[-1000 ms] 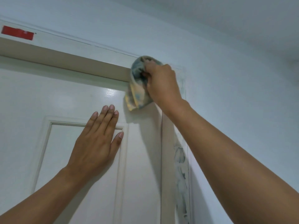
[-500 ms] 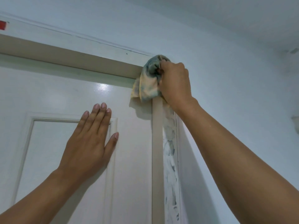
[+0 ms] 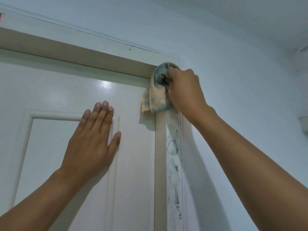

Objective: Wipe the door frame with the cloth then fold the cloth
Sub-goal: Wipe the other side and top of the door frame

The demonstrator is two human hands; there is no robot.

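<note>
The white door frame [image 3: 106,47] runs along the top and down the right side of a shut white door [image 3: 133,147]. My right hand [image 3: 185,90] grips a bunched cloth [image 3: 155,90], mottled blue, yellow and pink, and presses it against the frame's top right corner. The cloth's loose end hangs down over the top of the right jamb. Bluish-grey smears streak the face of that right jamb [image 3: 174,155] below the cloth. My left hand [image 3: 90,144] lies flat on the door, fingers spread, over the corner of a raised panel.
A pale blue wall [image 3: 241,72] extends right of the frame and meets the ceiling above. A small white fixture [image 3: 303,125] juts from the wall at the right edge. A sliver of red sticker [image 3: 1,14] shows at the far left.
My right hand slid the cloth rightward along the top of the frame to its right corner. The view has turned right. My left hand stayed flat on the door.
</note>
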